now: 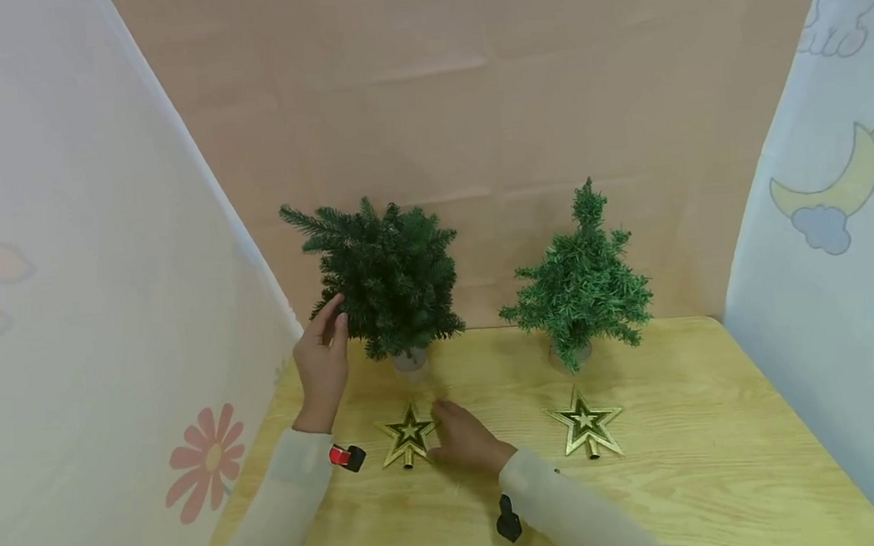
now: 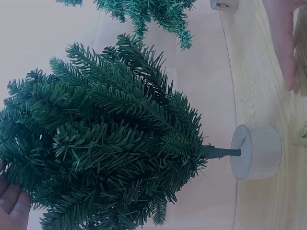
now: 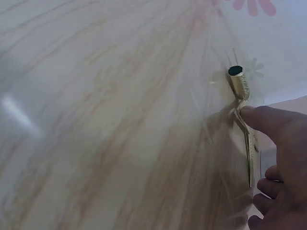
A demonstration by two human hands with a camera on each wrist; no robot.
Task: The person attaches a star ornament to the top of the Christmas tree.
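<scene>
My right hand [image 1: 468,440] is at the right side of a star [image 1: 408,443] lying on the counter [image 1: 720,473], thumb touching it, perhaps because its thin edge is easiest to catch; whether I pinch it I cannot tell. Behind it, my left hand [image 1: 323,372], fingers loosely parted, meets the tree [image 1: 392,267], probably to steady it. The star is gold with a hollow stem; the tree, dark green and bushy on a pale base [image 1: 411,365].

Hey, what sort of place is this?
Probably a small, makeshift tabletop booth: a pale yellow, flat wood-grain table sits between upright white cartoon-printed side panels, with a plain, creased tan backdrop sheet behind it.
</scene>
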